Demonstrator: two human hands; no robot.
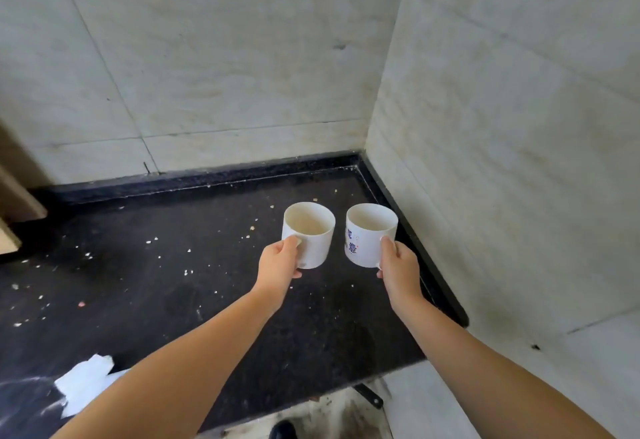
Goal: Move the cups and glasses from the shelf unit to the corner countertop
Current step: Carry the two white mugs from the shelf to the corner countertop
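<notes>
Two white mugs are held side by side over the far right corner of the dark countertop [180, 265]. My left hand [278, 265] grips the plain white mug [313, 231] by its handle. My right hand [398, 265] grips the other white mug [365, 236], which has blue printed characters on its side, also at the handle. Both mugs are upright and look empty, with faint stains inside. Whether their bases touch the counter I cannot tell. The shelf unit is out of view.
Tiled walls [502, 127] meet at the corner behind and to the right of the mugs. Pale crumbs are scattered over the counter. A white crumpled paper [83, 383] lies at the near left edge. A wooden edge [14, 203] juts in at the left.
</notes>
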